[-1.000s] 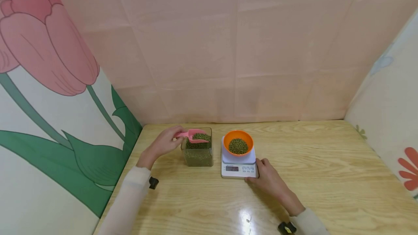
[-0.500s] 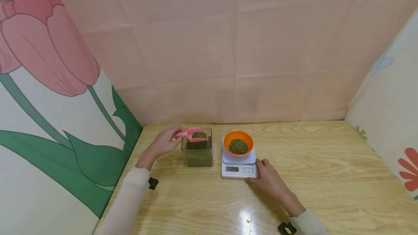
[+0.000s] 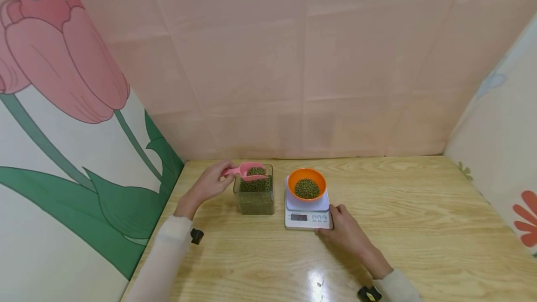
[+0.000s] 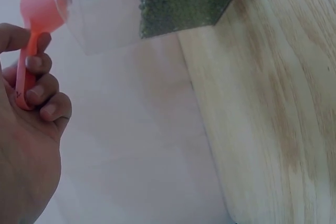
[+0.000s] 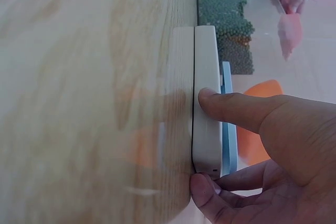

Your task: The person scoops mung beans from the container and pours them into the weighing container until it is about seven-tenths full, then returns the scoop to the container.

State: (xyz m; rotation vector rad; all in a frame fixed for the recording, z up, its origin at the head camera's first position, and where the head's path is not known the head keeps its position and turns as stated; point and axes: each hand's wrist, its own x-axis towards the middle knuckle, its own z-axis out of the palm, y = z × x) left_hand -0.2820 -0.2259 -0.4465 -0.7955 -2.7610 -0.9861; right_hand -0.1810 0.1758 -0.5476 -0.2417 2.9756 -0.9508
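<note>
My left hand point(image 3: 208, 184) grips a pink scoop point(image 3: 244, 170) by its handle, fingers curled round it in the left wrist view. The scoop carries small green beans and overlaps the mouth of a clear square container point(image 3: 256, 205) partly filled with the same beans, likely mung beans. To the right, an orange bowl point(image 3: 308, 172) with a heap of beans point(image 3: 306, 189) stands on a white kitchen scale point(image 3: 307, 207). My right hand point(image 3: 346, 232) holds the scale at its near right corner, thumb point(image 5: 212, 100) on one side and fingers at the other.
The wooden table point(image 3: 419, 218) runs to a pinkish covered wall point(image 3: 302, 83) at the back. Panels with painted flowers point(image 3: 67, 64) stand on the left and right. A dark wrist device point(image 3: 196, 236) sits by the left sleeve.
The pink scoop has risen slightly over the container and tipped a little, held by the left hand. The right hand, scale and bowl stay as they were.
</note>
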